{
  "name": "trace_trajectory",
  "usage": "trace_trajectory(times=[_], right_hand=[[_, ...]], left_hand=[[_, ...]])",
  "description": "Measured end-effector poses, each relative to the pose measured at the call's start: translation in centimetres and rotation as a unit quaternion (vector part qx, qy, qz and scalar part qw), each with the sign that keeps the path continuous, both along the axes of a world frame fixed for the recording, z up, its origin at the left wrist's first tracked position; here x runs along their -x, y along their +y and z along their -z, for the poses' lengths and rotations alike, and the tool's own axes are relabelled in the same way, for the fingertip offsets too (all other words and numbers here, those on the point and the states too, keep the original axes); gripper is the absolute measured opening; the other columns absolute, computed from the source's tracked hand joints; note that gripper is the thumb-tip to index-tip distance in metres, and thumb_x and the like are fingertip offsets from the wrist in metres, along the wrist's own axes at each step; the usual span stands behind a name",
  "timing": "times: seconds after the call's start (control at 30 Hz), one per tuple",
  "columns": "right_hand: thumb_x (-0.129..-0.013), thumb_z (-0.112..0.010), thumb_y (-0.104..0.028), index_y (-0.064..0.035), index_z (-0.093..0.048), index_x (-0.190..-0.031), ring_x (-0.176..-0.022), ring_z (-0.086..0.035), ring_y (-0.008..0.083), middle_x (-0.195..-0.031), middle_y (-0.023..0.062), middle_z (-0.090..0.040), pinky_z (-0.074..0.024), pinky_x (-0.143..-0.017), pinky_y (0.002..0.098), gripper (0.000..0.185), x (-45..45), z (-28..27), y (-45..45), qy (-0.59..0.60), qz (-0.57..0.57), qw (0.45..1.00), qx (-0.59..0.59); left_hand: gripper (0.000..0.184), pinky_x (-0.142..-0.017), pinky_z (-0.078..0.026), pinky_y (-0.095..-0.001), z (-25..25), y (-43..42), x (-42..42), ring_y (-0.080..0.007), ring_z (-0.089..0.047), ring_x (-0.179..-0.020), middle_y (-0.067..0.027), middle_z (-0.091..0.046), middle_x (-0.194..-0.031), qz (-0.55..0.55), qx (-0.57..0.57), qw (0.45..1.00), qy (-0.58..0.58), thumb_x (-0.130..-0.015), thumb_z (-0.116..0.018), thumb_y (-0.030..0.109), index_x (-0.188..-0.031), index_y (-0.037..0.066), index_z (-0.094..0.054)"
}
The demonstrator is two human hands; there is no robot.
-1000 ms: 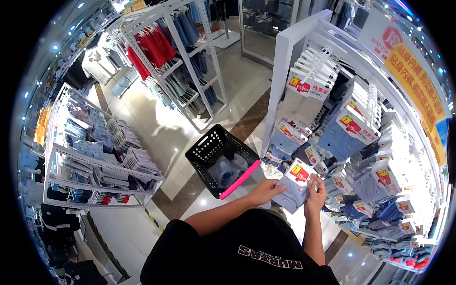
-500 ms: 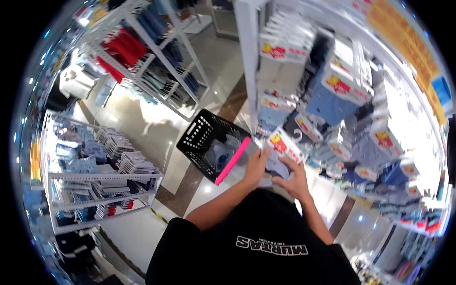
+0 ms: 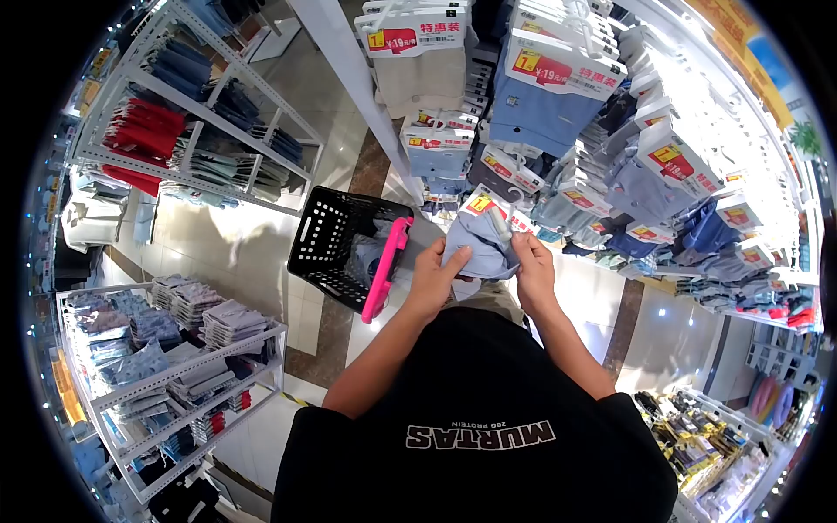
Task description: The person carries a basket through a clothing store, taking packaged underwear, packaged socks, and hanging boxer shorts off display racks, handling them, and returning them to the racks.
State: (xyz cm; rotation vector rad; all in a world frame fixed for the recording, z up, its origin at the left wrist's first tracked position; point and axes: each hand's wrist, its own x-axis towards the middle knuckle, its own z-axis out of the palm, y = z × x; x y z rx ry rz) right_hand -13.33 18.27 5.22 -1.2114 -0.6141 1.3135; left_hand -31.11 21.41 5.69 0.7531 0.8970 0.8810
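Gripping the light blue-grey folded garment (image 3: 482, 248) at both sides: left hand (image 3: 433, 277) and right hand (image 3: 534, 268) closed on its edges, in front of the black T-shirt (image 3: 475, 410). White-red-yellow hanger card (image 3: 490, 206) at its top. Black perforated plastic basket (image 3: 330, 235) with pink handle (image 3: 384, 275) just left. Packed garment rack (image 3: 558, 96) beyond.

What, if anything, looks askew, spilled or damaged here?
Nothing stands out as spilled or damaged. The light blue-grey fabric garment is rumpled between the left hand and right hand, which seems ordinary handling. The black perforated basket appears intact.
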Motion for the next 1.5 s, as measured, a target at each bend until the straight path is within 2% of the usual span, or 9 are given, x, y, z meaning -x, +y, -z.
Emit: trace_trajectory(times=[0.3,0.4,0.53,0.67,0.8,0.87,1.2,1.43,1.5], right_hand=[[-0.101,-0.056,-0.024,-0.0059,-0.065,-0.093,-0.07,-0.046,0.0038,-0.081,-0.0065,-0.056,-0.0343,-0.061,0.0211,0.021,0.4,-0.6,-0.5,-0.049,-0.031,0.998,0.022],[-0.097,-0.064,-0.022,-0.003,-0.065,-0.086,-0.069,-0.046,0.0028,-0.075,-0.0047,-0.056,-0.0368,-0.06,0.022,0.022,0.6,-0.1,-0.6,-0.219,-0.065,0.973,0.016],[-0.095,-0.065,-0.022,-0.0016,-0.07,-0.098,-0.076,-0.052,0.0089,-0.077,-0.0001,-0.06,-0.0425,-0.072,0.0251,0.021,1.3,-1.3,0.2,-0.293,-0.049,0.951,-0.089],[-0.095,-0.065,-0.02,-0.0048,-0.072,-0.105,-0.085,-0.055,0.0123,-0.088,0.0046,-0.064,-0.0423,-0.08,0.0266,0.02,1.1,-3.2,2.5,-0.348,-0.073,0.924,-0.144],[-0.092,-0.064,-0.009,-0.0059,-0.072,-0.107,-0.088,-0.06,0.0148,-0.103,0.0086,-0.068,-0.0463,-0.078,0.0282,0.017,1.5,-5.4,5.2,-0.398,-0.107,0.886,-0.213],[-0.092,-0.061,-0.005,-0.0058,-0.07,-0.109,-0.092,-0.061,0.0149,-0.103,0.0082,-0.068,-0.0471,-0.08,0.0279,0.02,2.9,-6.8,6.4,-0.325,-0.097,0.919,-0.202],[-0.093,-0.06,-0.001,-0.0037,-0.069,-0.102,-0.089,-0.058,0.0117,-0.1,0.0058,-0.064,-0.0461,-0.079,0.0246,0.013,5.1,-16.5,16.5,-0.31,-0.067,0.869,-0.379],[-0.093,-0.06,-0.001,-0.0039,-0.069,-0.104,-0.088,-0.059,0.0125,-0.102,0.0058,-0.061,-0.0469,-0.074,0.0248,0.015,5.6,-14.2,20.0,-0.379,-0.048,0.849,-0.364],[-0.089,-0.063,-0.003,-0.0041,-0.069,-0.106,-0.098,-0.059,0.0182,-0.111,0.0092,-0.06,-0.0473,-0.082,0.0282,0.018,5.8,-13.9,18.9,-0.348,-0.041,0.865,-0.359]], left_hand=[[0.028,-0.061,-0.051,-0.0236,-0.2,-0.1,-0.2,-0.01,-0.063,-0.076,-0.0045,-0.066,-0.091,-0.067,0.017,0.997,0.022,-0.097,-0.064,0.03,-0.1,0.002,-0.062],[0.029,-0.064,-0.05,-0.0245,0.9,0.1,-0.2,-0.0099,-0.063,-0.08,-0.0044,-0.066,-0.092,-0.083,0.028,0.996,0.014,-0.099,-0.061,0.031,-0.097,0.003,-0.064],[0.039,-0.086,-0.052,-0.0324,2.3,0.3,0.6,-0.018,-0.064,-0.098,-0.0086,-0.065,-0.11,-0.068,0.03,0.996,0.039,-0.102,-0.052,0.036,-0.121,0.003,-0.059],[0.052,-0.094,-0.05,-0.0474,2.4,0.9,1.7,-0.0266,-0.06,-0.111,-0.0125,-0.061,-0.121,-0.104,0.152,0.976,-0.114,-0.103,-0.043,0.047,-0.131,0.003,-0.049],[0.041,-0.08,-0.056,-0.0361,1.8,1.3,1.6,-0.0206,-0.066,-0.091,-0.0085,-0.063,-0.107,-0.106,0.038,0.994,-0.008,-0.099,-0.058,0.034,-0.126,0.003,-0.05],[0.037,-0.078,-0.056,-0.0348,2.2,1.5,2.0,-0.0205,-0.067,-0.088,-0.0081,-0.064,-0.105,-0.112,0.02,0.994,0.001,-0.099,-0.058,0.031,-0.122,0.003,-0.053],[0.03,-0.076,-0.053,-0.0355,-0.3,1.7,3.7,-0.0234,-0.066,-0.085,-0.0118,-0.064,-0.102,-0.122,0.038,0.992,-0.01,-0.102,-0.052,0.031,-0.11,0.003,-0.057],[0.03,-0.068,-0.053,-0.0273,2.0,-0.3,3.3,-0.0173,-0.067,-0.078,-0.009,-0.066,-0.098,-0.099,0.056,0.993,-0.016,-0.101,-0.055,0.031,-0.108,0.002,-0.059],[0.03,-0.066,-0.053,-0.0268,2.1,-0.5,3.3,-0.0166,-0.067,-0.076,-0.0079,-0.066,-0.095,-0.097,0.057,0.994,-0.015,-0.1,-0.056,0.031,-0.107,0.002,-0.06]])
